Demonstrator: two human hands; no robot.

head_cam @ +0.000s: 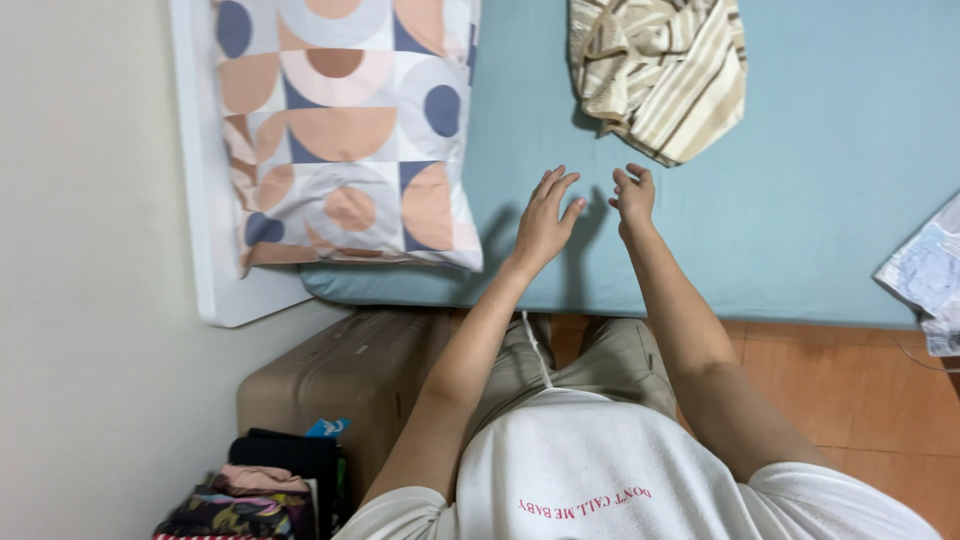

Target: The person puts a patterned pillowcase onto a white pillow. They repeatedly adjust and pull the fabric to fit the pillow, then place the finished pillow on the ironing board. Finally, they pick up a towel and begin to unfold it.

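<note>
Blue sheet covers the bed (pixel 800 200), which fills the far half of my view, running from the white headboard at the left out past the right edge. At its left end lies a pillow (pixel 345 130) patterned with peach, grey and navy circles. A beige suitcase (pixel 340 375) stands on the floor near me, tight against the bed's near edge, with folded clothes (pixel 250 495) stacked at its left. Far from me, on the sheet, a striped beige-and-cream cloth (pixel 665 70) lies crumpled. I hold both arms out over the bed. My left hand (pixel 545 220) is spread, fingers loose, holding nothing. My right hand (pixel 633 195) is just beside it, fingers curled slightly, also holding nothing, nearest to the striped cloth and not touching it.
</note>
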